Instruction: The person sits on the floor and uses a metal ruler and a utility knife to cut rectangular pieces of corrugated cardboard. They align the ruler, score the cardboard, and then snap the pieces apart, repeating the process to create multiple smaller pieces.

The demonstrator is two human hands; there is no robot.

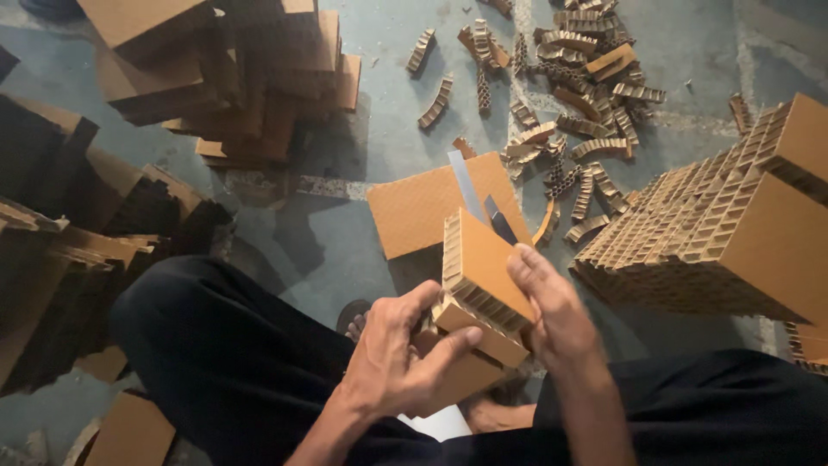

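Observation:
I sit on the floor with dark trousers and look down at my hands. My left hand [401, 349] grips the lower pieces of a stack of honeycomb cardboard blocks [483, 276]. My right hand [552, 306] presses the stack's right side, and its fingers also hold a thin grey blade [470, 185] that sticks up behind the top block. A flat brown cardboard sheet [414, 207] lies on the floor just beyond the stack.
A big pile of honeycomb cardboard blocks [733, 233] stands at the right. Several narrow honeycomb offcuts [578, 112] litter the floor at the top. Stacked cardboard slabs [233, 78] rise at the upper left, with dark piles [60, 250] along the left.

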